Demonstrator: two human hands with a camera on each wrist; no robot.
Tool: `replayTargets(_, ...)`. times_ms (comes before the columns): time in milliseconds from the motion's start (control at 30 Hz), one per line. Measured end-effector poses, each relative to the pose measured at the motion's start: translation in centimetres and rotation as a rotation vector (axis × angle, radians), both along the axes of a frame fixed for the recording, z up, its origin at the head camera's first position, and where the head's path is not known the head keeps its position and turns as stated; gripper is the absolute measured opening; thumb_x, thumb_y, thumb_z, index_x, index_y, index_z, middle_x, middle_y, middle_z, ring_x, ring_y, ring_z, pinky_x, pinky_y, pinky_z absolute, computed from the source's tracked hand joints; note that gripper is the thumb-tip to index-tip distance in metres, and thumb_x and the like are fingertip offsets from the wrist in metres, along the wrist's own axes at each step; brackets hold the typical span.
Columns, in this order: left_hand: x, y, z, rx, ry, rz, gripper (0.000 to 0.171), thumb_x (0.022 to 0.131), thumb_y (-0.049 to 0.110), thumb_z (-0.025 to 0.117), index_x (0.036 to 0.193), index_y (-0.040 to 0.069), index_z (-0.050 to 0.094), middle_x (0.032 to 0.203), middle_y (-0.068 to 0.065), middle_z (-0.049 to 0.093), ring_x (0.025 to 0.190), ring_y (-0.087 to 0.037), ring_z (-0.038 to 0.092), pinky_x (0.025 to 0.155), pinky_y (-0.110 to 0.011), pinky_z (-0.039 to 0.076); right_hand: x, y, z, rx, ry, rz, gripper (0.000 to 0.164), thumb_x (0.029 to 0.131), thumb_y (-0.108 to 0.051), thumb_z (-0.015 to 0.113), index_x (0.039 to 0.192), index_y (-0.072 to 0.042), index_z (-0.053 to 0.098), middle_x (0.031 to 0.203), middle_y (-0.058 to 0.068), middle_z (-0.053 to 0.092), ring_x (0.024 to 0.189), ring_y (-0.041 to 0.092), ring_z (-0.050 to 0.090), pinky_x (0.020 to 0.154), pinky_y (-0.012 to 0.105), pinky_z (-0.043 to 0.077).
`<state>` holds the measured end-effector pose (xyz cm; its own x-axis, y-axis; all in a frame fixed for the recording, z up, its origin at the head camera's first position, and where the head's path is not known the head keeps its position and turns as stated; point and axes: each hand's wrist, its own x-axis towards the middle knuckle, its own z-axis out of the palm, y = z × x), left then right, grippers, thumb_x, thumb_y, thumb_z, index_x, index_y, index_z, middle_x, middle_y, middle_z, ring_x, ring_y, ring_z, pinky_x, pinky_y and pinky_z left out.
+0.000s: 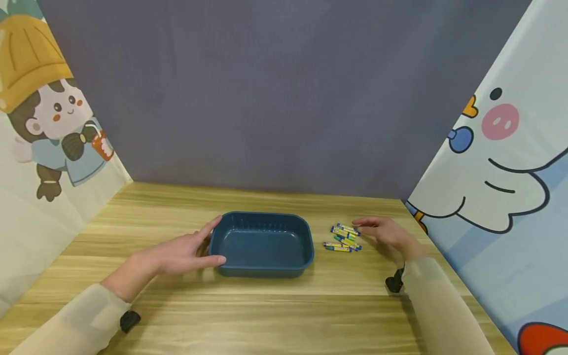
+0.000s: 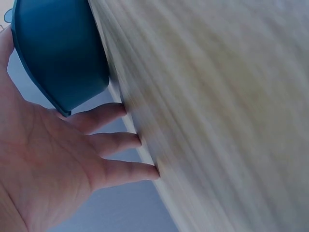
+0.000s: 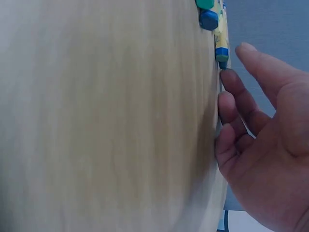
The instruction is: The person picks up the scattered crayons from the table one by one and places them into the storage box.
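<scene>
A dark blue rectangular basin (image 1: pixel 262 246) sits on the wooden table, its inside bare. At its left end is my left hand (image 1: pixel 186 251), fingers straight and spread. The thumb lies at the front left of the rim and the index finger reaches the back left corner. In the left wrist view the other fingertips (image 2: pixel 133 140) rest at the table beside the basin's wall (image 2: pixel 63 53). Several short yellow crayons (image 1: pixel 343 239) with blue or green ends lie in a loose pile right of the basin. My right hand (image 1: pixel 388 234) hovers at the pile's right side, thumb apart from loosely bent fingers (image 3: pixel 234 92), holding nothing.
A grey wall (image 1: pixel 266 98) stands behind the wooden table (image 1: pixel 266 315). Printed cartoon panels flank it on the left (image 1: pixel 66 128) and right (image 1: pixel 510 148). The right panel stands close to the right forearm.
</scene>
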<state>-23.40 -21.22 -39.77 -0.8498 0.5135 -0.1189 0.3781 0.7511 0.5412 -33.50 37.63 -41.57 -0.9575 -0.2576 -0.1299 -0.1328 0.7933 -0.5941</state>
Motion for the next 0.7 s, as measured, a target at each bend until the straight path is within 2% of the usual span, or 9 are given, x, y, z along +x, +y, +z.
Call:
replayTargets(67, 0.0, 0.0, 0.0, -0.002, 0.001, -0.001, 0.110, 0.105, 0.068, 0.062, 0.178, 0.021, -0.005, 0.173, -0.031, 0.038, 0.154, -0.052, 0.048, 0.123, -0.069, 0.040, -0.2, -0.3, -0.1, 0.011, 0.001, 0.006, 0.046, 0.111, -0.042, 0.065, 0.150, -0.017, 0.070, 0.162, 0.021, 0.058, 0.148, 0.049, 0.054, 0.117, 0.064, 0.049)
replayTargets(300, 0.0, -0.1, 0.0, -0.001, 0.002, -0.001, 0.110, 0.105, 0.067, 0.062, 0.178, 0.021, -0.005, 0.171, -0.032, 0.040, 0.153, -0.052, 0.049, 0.122, -0.070, 0.041, -0.6, -1.1, -0.5, 0.063, 0.022, 0.017, 0.041, 0.110, -0.039, 0.067, 0.143, -0.015, 0.075, 0.154, 0.020, 0.066, 0.148, 0.050, 0.053, 0.119, 0.064, 0.047)
replayTargets(533, 0.0, -0.1, 0.0, -0.005, -0.003, 0.004, 0.111, 0.104, 0.068, 0.062, 0.178, 0.022, -0.006, 0.171, -0.032, 0.040, 0.154, -0.053, 0.048, 0.122, -0.070, 0.040, -0.8, -1.1, -1.0, 0.007, 0.004, -0.013, 0.040, 0.108, -0.039, 0.071, 0.139, -0.015, 0.077, 0.147, 0.017, 0.071, 0.142, 0.045, 0.059, 0.117, 0.061, 0.050)
replayTargets(700, 0.0, 0.1, -0.1, 0.002, -0.008, 0.004, 0.111, 0.104, 0.068, 0.062, 0.178, 0.022, -0.006, 0.170, -0.033, 0.041, 0.153, -0.052, 0.048, 0.122, -0.069, 0.041, -0.7, -0.8, -1.0, 0.001, 0.023, -0.010, 0.038, 0.108, -0.038, 0.072, 0.137, -0.013, 0.077, 0.141, 0.015, 0.074, 0.134, 0.041, 0.065, 0.113, 0.059, 0.053)
